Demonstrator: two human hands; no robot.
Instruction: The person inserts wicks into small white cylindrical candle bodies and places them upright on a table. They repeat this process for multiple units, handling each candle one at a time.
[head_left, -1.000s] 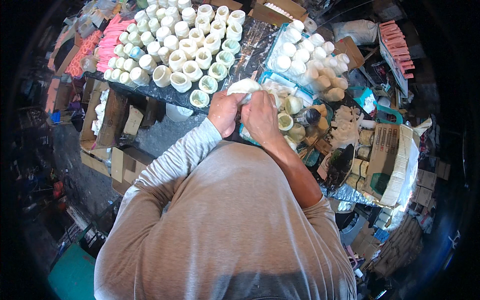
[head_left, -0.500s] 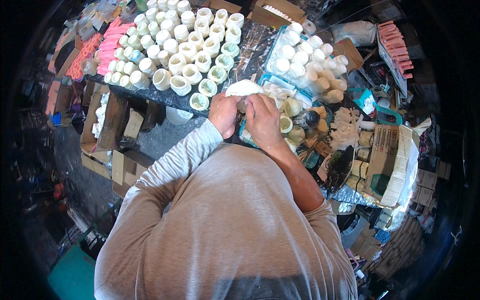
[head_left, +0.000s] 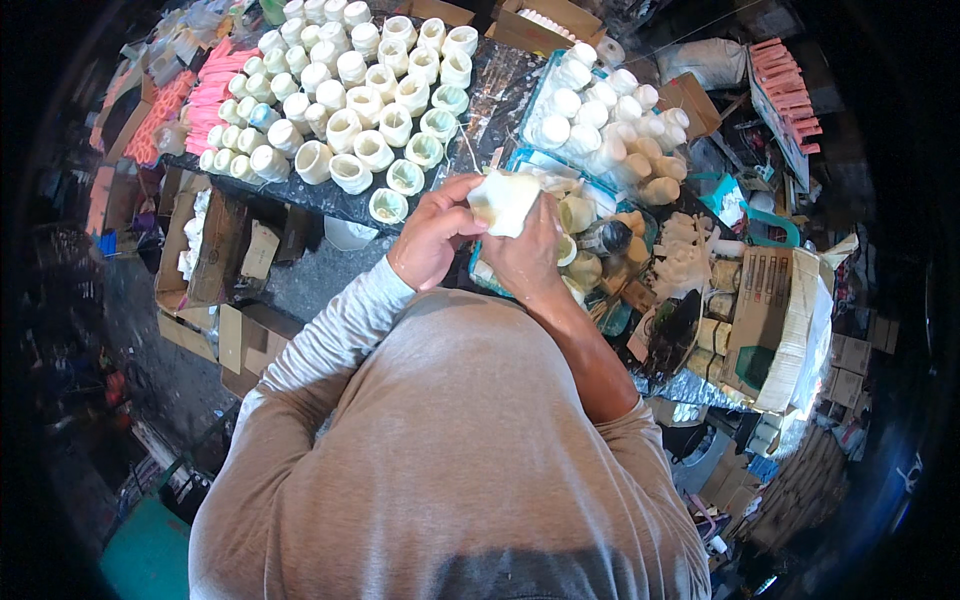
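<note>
A cream-white, soft-looking piece [head_left: 504, 203] with an uneven outline is held up in front of me at the table's near edge. My left hand [head_left: 434, 236] pinches its left side between thumb and fingers. Around its lower right side my right hand [head_left: 528, 252] is closed, with some of the fingers hidden behind it. Beyond my hands stand many cream cup-shaped pieces [head_left: 373, 150] in rows, several with open hollow tops. Close to my right hand lie more rounded cream pieces [head_left: 578, 214] and a dark-topped jar [head_left: 607, 237].
A blue-edged crate [head_left: 533, 107] full of white rounded pieces stands at the far right. Pink pieces [head_left: 222, 82] lie on the table's left. Cardboard boxes [head_left: 219, 250] sit below left; another cardboard box [head_left: 757, 325] stands at the right. A green object [head_left: 150, 540] is at lower left.
The cream-white piece has been tilted up, so a broad face of it shows. My left hand has shifted slightly left and opened from the piece's underside to its edge.
</note>
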